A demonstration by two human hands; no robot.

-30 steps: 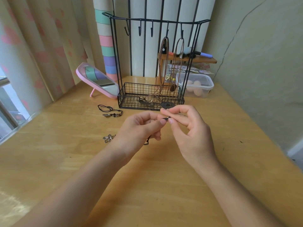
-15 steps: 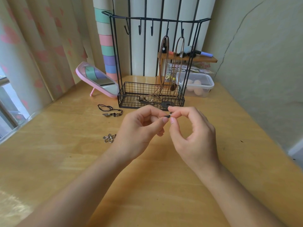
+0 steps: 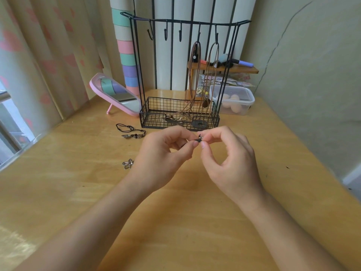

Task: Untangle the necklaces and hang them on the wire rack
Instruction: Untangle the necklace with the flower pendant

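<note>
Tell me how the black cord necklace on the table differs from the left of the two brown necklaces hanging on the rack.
The black cord necklace is black; the left brown necklace is brown. The black cord necklace lies in loose loops on the table, left of the basket; the brown one hangs as a narrow loop from a hook of the wire rack, reaching into the basket. Both are thin cords.

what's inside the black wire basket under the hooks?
Brown cord necklaces trail into the black wire basket, with a dark round pendant at front right. Small metal bits behind the mesh are too unclear to identify.
</note>
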